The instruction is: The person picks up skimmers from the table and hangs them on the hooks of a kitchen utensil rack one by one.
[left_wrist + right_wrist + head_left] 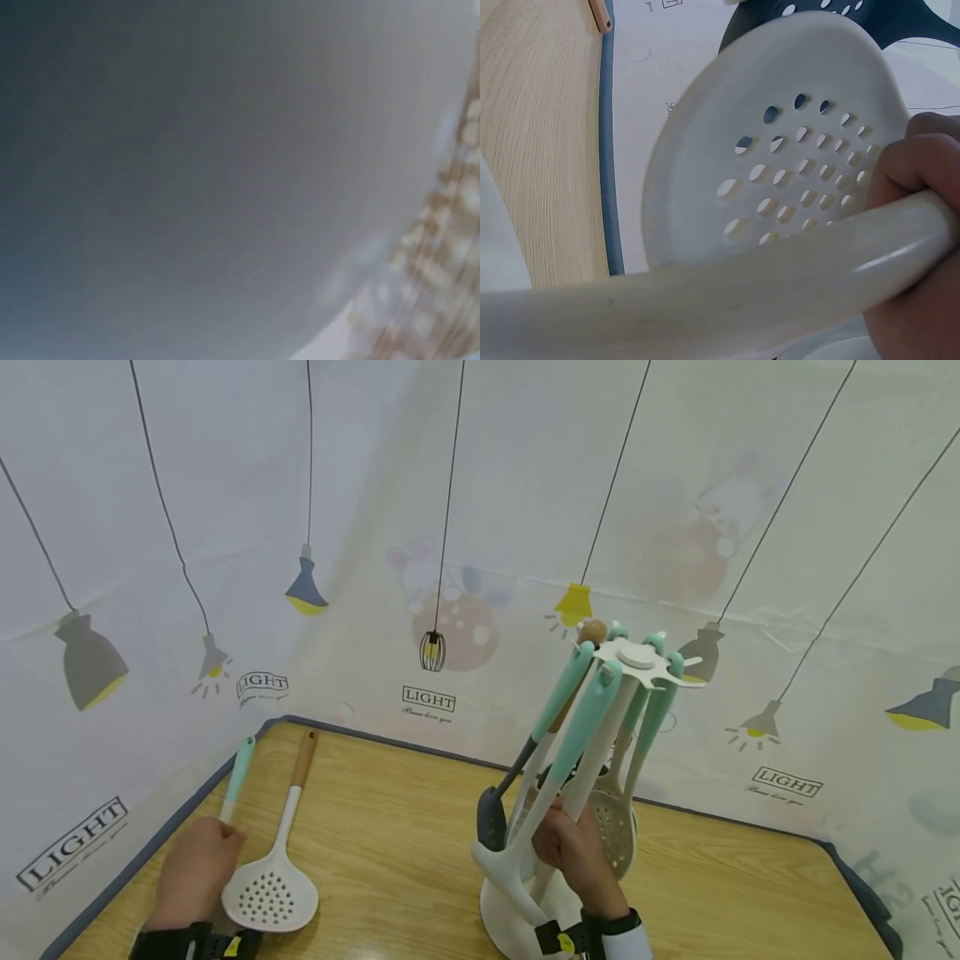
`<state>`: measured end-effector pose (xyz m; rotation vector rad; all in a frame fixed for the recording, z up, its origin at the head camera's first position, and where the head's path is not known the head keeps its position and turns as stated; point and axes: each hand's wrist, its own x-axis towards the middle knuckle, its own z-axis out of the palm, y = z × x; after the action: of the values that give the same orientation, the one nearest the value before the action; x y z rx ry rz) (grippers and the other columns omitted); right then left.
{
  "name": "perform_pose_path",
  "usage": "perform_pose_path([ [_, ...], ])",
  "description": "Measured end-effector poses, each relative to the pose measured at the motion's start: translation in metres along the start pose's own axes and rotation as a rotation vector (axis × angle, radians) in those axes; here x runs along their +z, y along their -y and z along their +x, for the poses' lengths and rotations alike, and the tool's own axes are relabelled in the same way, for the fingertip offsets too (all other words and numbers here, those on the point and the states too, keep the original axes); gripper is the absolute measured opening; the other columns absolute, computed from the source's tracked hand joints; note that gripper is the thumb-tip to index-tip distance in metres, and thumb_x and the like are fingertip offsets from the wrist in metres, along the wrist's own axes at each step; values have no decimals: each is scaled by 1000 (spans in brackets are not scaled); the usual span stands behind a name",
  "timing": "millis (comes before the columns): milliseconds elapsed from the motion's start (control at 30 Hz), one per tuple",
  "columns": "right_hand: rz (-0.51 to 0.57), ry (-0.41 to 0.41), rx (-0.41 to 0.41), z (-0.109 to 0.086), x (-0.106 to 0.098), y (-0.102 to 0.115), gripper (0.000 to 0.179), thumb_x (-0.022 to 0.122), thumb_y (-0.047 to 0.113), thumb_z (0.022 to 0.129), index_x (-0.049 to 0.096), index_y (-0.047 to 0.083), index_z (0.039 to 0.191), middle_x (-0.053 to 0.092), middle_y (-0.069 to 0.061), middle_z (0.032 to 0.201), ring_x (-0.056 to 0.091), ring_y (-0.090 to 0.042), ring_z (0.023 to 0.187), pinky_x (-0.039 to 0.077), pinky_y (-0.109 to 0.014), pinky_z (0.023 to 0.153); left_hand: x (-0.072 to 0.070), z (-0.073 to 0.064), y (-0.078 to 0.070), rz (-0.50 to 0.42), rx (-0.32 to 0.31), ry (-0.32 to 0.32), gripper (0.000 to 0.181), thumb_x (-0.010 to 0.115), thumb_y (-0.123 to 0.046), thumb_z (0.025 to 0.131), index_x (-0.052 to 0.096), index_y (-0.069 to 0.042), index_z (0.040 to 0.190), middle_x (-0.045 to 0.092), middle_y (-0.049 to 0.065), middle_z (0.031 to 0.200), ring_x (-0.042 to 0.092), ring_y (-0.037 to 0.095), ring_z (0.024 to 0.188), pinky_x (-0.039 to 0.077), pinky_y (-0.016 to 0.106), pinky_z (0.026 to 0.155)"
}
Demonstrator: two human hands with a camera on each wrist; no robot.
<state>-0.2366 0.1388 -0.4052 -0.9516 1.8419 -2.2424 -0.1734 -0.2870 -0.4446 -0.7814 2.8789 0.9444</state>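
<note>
On the left of the head view my left hand (197,867) grips a utensil with a mint-green handle (240,768); its lower end is hidden. Beside that hand a white skimmer (270,893) with a wooden-ended handle lies on the table. My right hand (573,852) holds the white pole (600,752) of a utensil stand, fingers curled round it. Several utensils with mint-green handles (592,718) hang from the stand's top disc (637,653). In the right wrist view a white perforated head (694,180) is close to the right hand (922,180).
The wood-grain table (390,827) has a dark blue edge strip. Printed white cloth (360,677) rises behind and on both sides. A dark slotted head (907,22) shows behind the white one. A blurred grey surface (187,180) fills most of the left wrist view.
</note>
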Motion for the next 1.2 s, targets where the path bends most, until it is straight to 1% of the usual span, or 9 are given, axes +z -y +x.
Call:
perform_pose_path([
  [133, 3, 8, -6, 1, 0, 0, 32, 44, 9, 97, 34, 8, 67, 28, -3, 51, 24, -20, 41, 22, -33, 36, 2, 0, -2, -19, -20, -94, 28, 52, -7, 92, 56, 11, 113, 57, 30, 110, 55, 42, 99, 45, 45, 72],
  [233, 9, 8, -4, 1, 0, 0, 31, 44, 9, 97, 34, 8, 68, 28, -3, 52, 24, -19, 42, 22, -34, 36, 1, -1, -2, -24, -14, -119, 27, 53, -5, 91, 53, 10, 113, 56, 30, 108, 56, 40, 96, 44, 42, 68],
  [467, 14, 13, -9, 0, 0, 1, 31, 44, 9, 98, 35, 7, 68, 28, -3, 52, 24, -19, 42, 22, -34, 36, -4, -3, 0, -56, -26, -84, 38, 48, -6, 92, 38, 12, 124, 55, 31, 103, 57, 37, 85, 42, 37, 60],
  [600, 3, 9, -9, 0, 1, 0, 32, 44, 11, 98, 35, 7, 67, 28, -3, 51, 24, -19, 41, 22, -33, 36, -8, -1, 1, -55, -49, -71, 51, 49, -7, 92, 28, 15, 134, 54, 35, 107, 58, 41, 88, 45, 41, 63],
  [633, 1, 8, -9, 0, 1, 0, 33, 44, 11, 98, 35, 7, 67, 28, -3, 51, 24, -19, 41, 22, -33, 36, -10, -1, 2, -40, -39, -62, 53, 49, -7, 92, 29, 16, 135, 54, 36, 109, 59, 43, 90, 45, 42, 64],
  [733, -3, 2, -8, 0, 1, 0, 32, 45, 11, 98, 35, 7, 67, 29, -3, 51, 24, -19, 41, 23, -33, 36, -15, -1, 4, 0, 19, -32, 49, 50, -7, 92, 38, 21, 131, 59, 32, 104, 60, 39, 84, 47, 41, 64],
  [833, 0, -1, -5, 0, 1, 0, 32, 45, 10, 98, 35, 7, 67, 29, -3, 51, 24, -19, 41, 23, -33, 36, -19, -3, 4, 14, 61, -8, 42, 49, -6, 93, 47, 21, 125, 63, 25, 95, 58, 29, 74, 45, 36, 59],
  [900, 2, -2, -2, 0, 1, 0, 32, 45, 10, 98, 35, 7, 67, 28, -3, 51, 24, -19, 40, 23, -32, 36, -20, -5, 3, 13, 66, -4, 40, 47, -7, 94, 49, 20, 124, 63, 21, 91, 56, 24, 71, 43, 34, 57],
  [1200, 1, -9, 5, -1, 1, 1, 31, 46, 12, 97, 35, 8, 69, 28, -2, 51, 24, -18, 42, 22, -33, 37, -25, -13, -3, 11, 67, 17, 35, 44, -10, 98, 53, 17, 118, 64, 16, 87, 51, 22, 67, 38, 32, 55],
])
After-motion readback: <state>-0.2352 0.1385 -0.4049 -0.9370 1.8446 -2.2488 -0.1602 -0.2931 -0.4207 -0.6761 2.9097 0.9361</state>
